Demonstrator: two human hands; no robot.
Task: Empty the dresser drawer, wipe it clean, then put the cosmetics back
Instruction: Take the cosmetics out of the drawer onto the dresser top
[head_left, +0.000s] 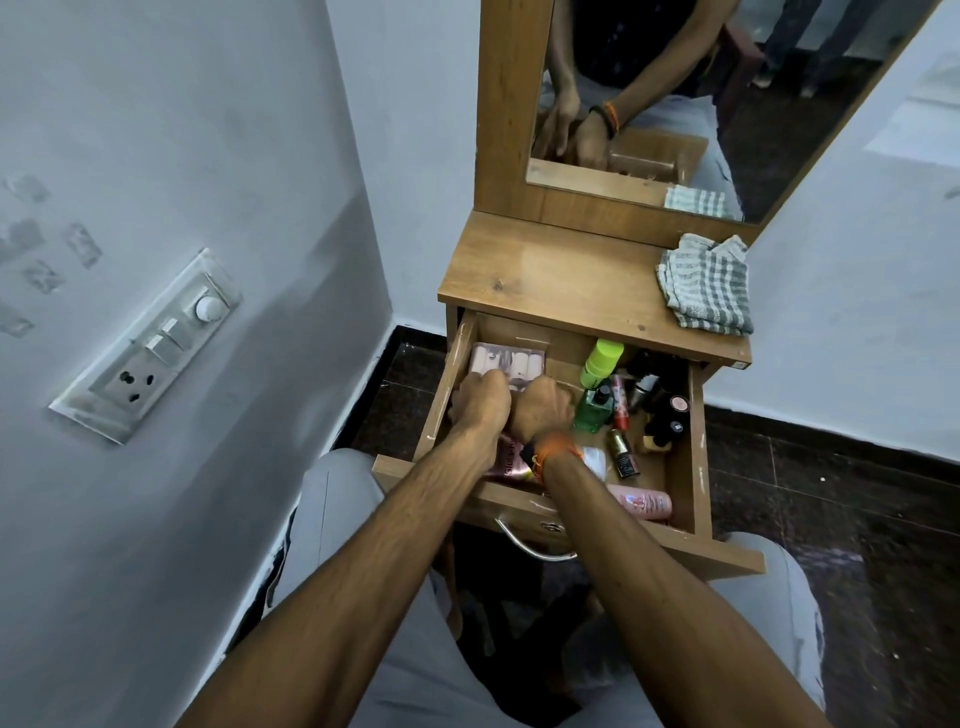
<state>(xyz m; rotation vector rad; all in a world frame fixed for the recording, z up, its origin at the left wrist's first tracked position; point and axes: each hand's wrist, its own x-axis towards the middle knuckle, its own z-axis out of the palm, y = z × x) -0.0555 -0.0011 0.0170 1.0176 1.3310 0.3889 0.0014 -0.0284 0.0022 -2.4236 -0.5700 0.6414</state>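
The wooden dresser drawer (698, 467) is pulled out and holds several cosmetics. A pink flat box (506, 359) lies at its back left. My left hand (480, 402) and my right hand (540, 410) are both down on the box's near edge, fingers curled around it. To the right stand a lime-capped bottle (600, 361), a green glass bottle (595, 410), a red tube (620, 400) and several dark bottles (667, 415). A pink tube (641, 501) lies by the front wall. Another pink tube (511, 460) shows between my wrists.
A grey checked cloth (706, 286) lies on the right of the dresser top (545, 275). A mirror (675, 93) rises behind it. A wall with a switch plate (156, 343) stands close on the left. My knees flank the drawer's metal handle (530, 545).
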